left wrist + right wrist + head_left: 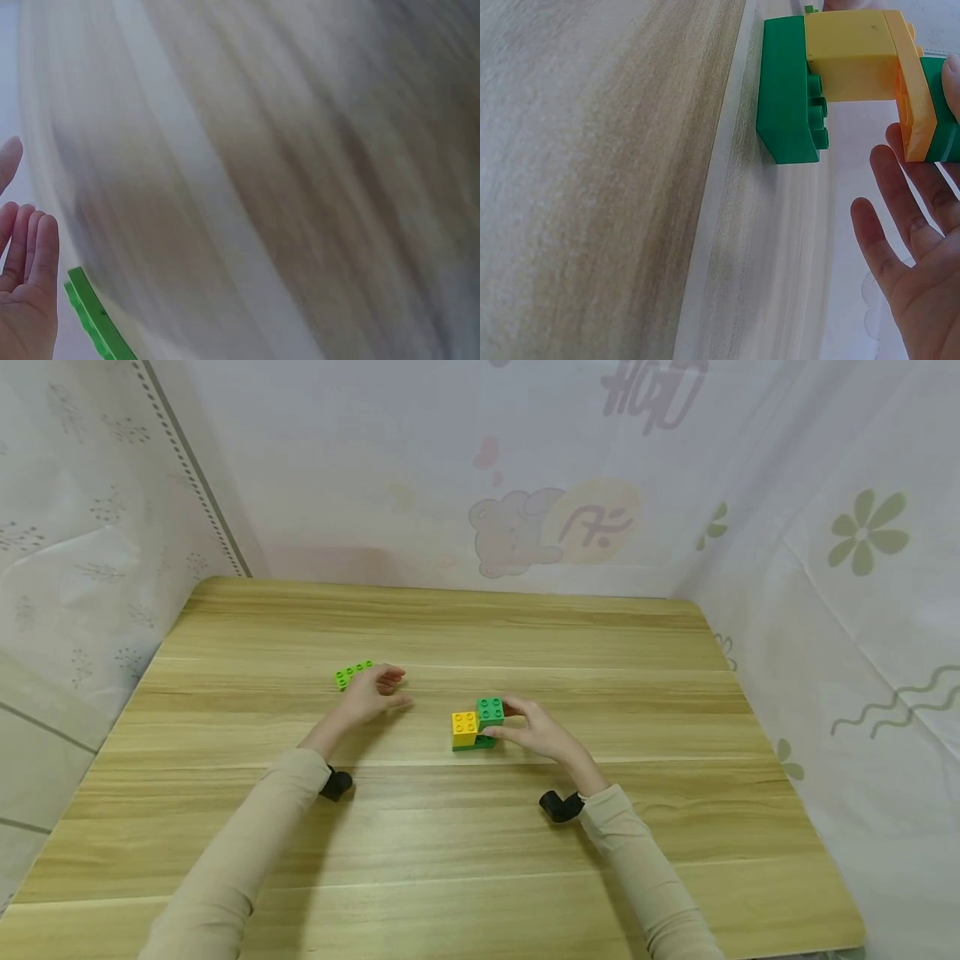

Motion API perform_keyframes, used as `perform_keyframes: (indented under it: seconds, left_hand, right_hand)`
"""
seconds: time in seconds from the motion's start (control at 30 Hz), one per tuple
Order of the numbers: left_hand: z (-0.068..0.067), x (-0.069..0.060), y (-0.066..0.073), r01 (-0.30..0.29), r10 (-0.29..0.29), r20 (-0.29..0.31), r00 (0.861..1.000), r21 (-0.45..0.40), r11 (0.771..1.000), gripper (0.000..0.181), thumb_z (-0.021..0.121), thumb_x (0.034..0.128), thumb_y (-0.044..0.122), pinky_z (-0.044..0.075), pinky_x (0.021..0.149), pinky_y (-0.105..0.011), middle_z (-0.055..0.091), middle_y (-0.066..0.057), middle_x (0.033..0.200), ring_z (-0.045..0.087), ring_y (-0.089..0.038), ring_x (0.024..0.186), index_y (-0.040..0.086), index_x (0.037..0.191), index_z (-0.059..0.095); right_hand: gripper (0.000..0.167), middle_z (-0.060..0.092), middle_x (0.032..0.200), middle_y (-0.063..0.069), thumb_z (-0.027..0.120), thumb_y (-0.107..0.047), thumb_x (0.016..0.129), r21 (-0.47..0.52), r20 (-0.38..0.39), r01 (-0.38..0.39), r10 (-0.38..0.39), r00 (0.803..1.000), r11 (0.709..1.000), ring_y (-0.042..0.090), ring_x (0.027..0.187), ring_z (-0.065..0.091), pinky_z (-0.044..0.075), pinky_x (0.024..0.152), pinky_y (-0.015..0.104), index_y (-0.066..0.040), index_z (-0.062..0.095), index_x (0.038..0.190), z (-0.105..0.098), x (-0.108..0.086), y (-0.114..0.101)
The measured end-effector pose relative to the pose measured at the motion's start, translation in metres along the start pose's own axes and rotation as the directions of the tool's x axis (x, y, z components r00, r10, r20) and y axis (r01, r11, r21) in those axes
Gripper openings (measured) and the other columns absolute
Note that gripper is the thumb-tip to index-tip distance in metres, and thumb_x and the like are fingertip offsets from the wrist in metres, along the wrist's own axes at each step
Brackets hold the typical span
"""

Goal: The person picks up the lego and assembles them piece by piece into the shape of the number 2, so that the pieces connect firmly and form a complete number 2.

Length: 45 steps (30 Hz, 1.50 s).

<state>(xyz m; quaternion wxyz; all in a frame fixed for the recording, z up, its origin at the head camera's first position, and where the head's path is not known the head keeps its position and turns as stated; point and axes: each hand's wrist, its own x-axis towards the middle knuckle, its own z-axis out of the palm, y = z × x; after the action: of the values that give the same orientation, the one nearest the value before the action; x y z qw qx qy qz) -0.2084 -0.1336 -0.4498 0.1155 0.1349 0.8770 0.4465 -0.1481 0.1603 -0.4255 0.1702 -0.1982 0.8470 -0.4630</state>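
The right hand (543, 733) is pinching the top green block (491, 710) with its thumb and fingertips, and that block is sitting on a yellow plate (919, 112) that is poking out to the right over the yellow block (851, 56). Under the yellow block, a green bottom block (786, 90) is resting on the table (450, 843). Left of the yellow block, the left hand (367, 697) is holding nothing, thumb and fingers apart, beside a lime brick (345, 678), while faint writing (654, 392) is showing behind.

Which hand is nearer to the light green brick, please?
Left. The left hand is beside the light green brick, partly hiding it from above; the right hand is farther off, pinching a darker green brick.
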Motion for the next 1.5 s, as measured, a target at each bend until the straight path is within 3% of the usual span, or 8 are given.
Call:
perform_keyframes:
  seconds: [0.13,0.63,0.9,1.5]
  left_hand:
    - [-0.004,-0.001,-0.001,0.011,-0.011,0.001,1.0,-0.003,1.0,0.051,0.066,0.0829,0.011,0.042,0.098,-0.046,0.051,-0.026,0.123,0.049,-0.038,0.113,-0.008,0.125,0.046]
    - [-0.022,0.0,-0.01,0.015,-0.014,-0.05,0.999,0.014,1.0,0.05,0.066,0.0826,0.008,0.042,0.098,-0.047,0.048,-0.029,0.123,0.047,-0.04,0.112,-0.011,0.124,0.045]
    - [-0.03,-0.002,-0.014,0.057,-0.055,-0.07,0.996,0.027,0.998,0.051,0.064,0.0846,0.01,0.041,0.099,-0.047,0.048,-0.028,0.123,0.047,-0.04,0.113,-0.009,0.127,0.043]
    - [-0.03,0.006,-0.009,0.086,-0.079,-0.113,0.99,0.059,0.995,0.048,0.061,0.0863,0.007,0.04,0.1,-0.046,0.045,-0.027,0.124,0.045,-0.04,0.114,-0.009,0.128,0.042]
  right_hand:
    - [0.045,0.058,0.118,0.012,0.061,-0.021,0.088,0.001,0.012,-0.017,0.017,1.0,1.0,0.028,0.117,0.048,0.032,0.106,0.049,-0.005,0.049,0.128,-0.003,-0.007,-0.021]
    - [0.046,0.059,0.118,0.012,0.061,-0.021,0.088,0.008,0.017,-0.016,0.016,1.0,1.0,0.028,0.116,0.048,0.032,0.107,0.048,-0.006,0.048,0.13,-0.005,-0.007,-0.021]
    - [0.046,0.058,0.119,0.012,0.061,-0.022,0.088,0.01,0.016,-0.021,0.021,1.0,1.0,0.028,0.118,0.048,0.031,0.107,0.049,-0.006,0.048,0.13,-0.004,-0.007,-0.02]
    - [0.047,0.057,0.12,0.013,0.061,-0.021,0.088,0.008,0.019,-0.02,0.019,1.0,1.0,0.028,0.117,0.048,0.031,0.106,0.05,-0.006,0.047,0.13,-0.004,-0.007,-0.019]
